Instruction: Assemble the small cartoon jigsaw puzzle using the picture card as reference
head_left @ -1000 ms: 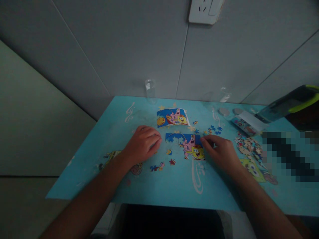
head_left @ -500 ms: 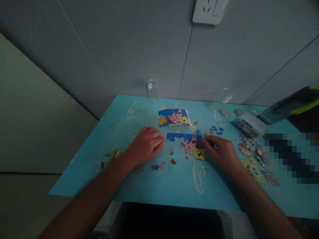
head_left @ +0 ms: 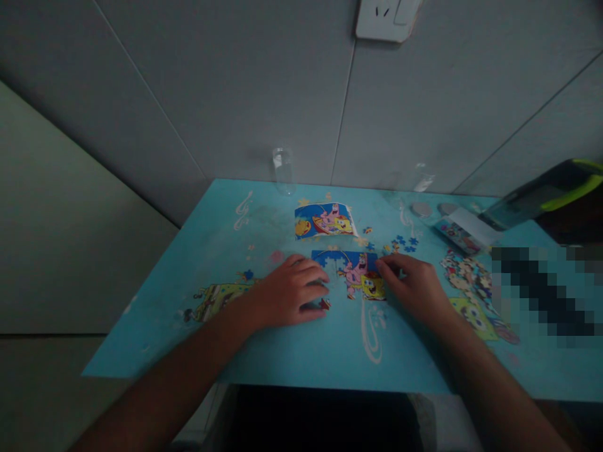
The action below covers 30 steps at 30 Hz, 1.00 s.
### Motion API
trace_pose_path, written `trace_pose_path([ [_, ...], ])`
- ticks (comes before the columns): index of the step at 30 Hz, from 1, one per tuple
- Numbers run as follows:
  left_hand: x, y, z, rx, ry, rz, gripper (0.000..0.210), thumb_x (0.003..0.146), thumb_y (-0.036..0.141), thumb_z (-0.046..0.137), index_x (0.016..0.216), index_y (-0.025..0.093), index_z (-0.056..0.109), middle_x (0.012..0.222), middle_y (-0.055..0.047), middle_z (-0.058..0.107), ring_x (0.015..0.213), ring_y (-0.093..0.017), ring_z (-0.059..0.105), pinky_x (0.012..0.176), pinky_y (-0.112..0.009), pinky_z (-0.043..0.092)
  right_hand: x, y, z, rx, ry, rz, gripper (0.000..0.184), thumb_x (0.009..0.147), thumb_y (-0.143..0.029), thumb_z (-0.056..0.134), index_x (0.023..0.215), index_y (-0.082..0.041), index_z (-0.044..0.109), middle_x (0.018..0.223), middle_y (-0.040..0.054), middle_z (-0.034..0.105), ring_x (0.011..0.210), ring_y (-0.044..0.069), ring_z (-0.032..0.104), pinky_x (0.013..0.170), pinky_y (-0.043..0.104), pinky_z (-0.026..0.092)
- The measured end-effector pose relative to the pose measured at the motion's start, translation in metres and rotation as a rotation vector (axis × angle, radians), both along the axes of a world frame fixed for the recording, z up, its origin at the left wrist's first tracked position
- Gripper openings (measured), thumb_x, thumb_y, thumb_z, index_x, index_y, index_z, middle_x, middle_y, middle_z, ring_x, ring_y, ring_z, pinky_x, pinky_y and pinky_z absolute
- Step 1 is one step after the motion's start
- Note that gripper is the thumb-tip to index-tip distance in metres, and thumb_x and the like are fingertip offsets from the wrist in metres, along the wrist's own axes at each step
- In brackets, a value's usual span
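Blue, pink and yellow cartoon jigsaw [head_left: 362, 276]: partly built, flat on the light-blue printed tabletop [head_left: 292, 358], between the hands
Left hand [head_left: 294, 292]: grip's apart, small reddish puzzle piece [head_left: 325, 304] right by the fingertips
Right hand [head_left: 412, 279]: at the jigsaw's right edge, honestly can't tell if that grip's pinched

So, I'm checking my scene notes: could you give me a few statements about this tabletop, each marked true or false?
1. The right hand is at the right edge of the part-built puzzle. True.
2. The left hand is beside a small reddish piece. True.
3. The part-built puzzle is complete. False: its lower left is unfilled.
4. The printed picture lies between the part-built puzzle and the wall. True.
5. Both hands touch the printed picture. False: both are apart from it.
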<state>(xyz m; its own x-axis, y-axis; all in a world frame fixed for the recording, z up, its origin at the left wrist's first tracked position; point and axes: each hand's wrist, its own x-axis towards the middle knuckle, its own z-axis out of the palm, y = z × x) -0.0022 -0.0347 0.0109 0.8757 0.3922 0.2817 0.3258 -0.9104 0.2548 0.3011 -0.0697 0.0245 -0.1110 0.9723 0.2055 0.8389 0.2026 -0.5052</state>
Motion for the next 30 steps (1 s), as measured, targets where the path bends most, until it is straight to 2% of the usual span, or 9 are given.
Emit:
trace_pose_path([
  [11,0.003,-0.002,-0.008,-0.124,-0.023,-0.01,0.013,0.098,0.032,0.065,0.106,0.023,0.07,0.121,-0.004,0.067,0.117,-0.023,0.058,0.106,-0.042,0.037,-0.001,-0.001,-0.001,-0.017,0.02,0.024,0.026,0.1,-0.037,0.055,0.093,-0.023,0.075,0.084,0.0035,0.075,0.073,0.02,0.068,0.069,0.033,0.048],
  [20,0.018,-0.009,-0.005,-0.159,-0.049,-0.001,0.008,0.101,0.025,0.061,0.101,0.02,0.067,0.098,-0.003,0.069,0.101,-0.019,0.061,0.099,-0.037,0.04,-0.005,-0.003,0.0,-0.039,0.064,0.089,0.024,0.1,-0.036,0.056,0.095,-0.022,0.075,0.087,0.0035,0.075,0.077,0.02,0.067,0.074,0.033,0.048],
  [23,0.028,-0.015,-0.008,-0.231,-0.151,0.044,0.005,0.098,0.024,0.064,0.098,0.02,0.067,0.095,-0.001,0.071,0.096,-0.018,0.063,0.095,-0.035,0.042,-0.007,-0.005,0.002,-0.072,0.128,0.106,0.024,0.1,-0.037,0.057,0.093,-0.022,0.075,0.087,0.0033,0.075,0.078,0.019,0.067,0.075,0.033,0.049],
  [27,0.04,-0.022,-0.009,-0.431,-0.341,0.188,0.008,0.093,0.022,0.072,0.099,0.02,0.068,0.096,-0.001,0.074,0.094,-0.017,0.067,0.09,-0.032,0.048,-0.012,-0.008,0.008,-0.199,0.31,0.161,0.025,0.098,-0.04,0.059,0.091,-0.022,0.075,0.09,0.0029,0.076,0.081,0.019,0.069,0.075,0.032,0.052],
  [30,0.044,-0.024,-0.008,-0.531,-0.408,0.265,0.01,0.091,0.023,0.074,0.099,0.02,0.07,0.094,0.0,0.074,0.089,-0.016,0.069,0.085,-0.029,0.052,-0.015,-0.011,0.011,-0.255,0.4,0.189,0.022,0.097,-0.04,0.061,0.094,-0.023,0.076,0.095,0.0024,0.077,0.087,0.02,0.07,0.078,0.031,0.053],
])
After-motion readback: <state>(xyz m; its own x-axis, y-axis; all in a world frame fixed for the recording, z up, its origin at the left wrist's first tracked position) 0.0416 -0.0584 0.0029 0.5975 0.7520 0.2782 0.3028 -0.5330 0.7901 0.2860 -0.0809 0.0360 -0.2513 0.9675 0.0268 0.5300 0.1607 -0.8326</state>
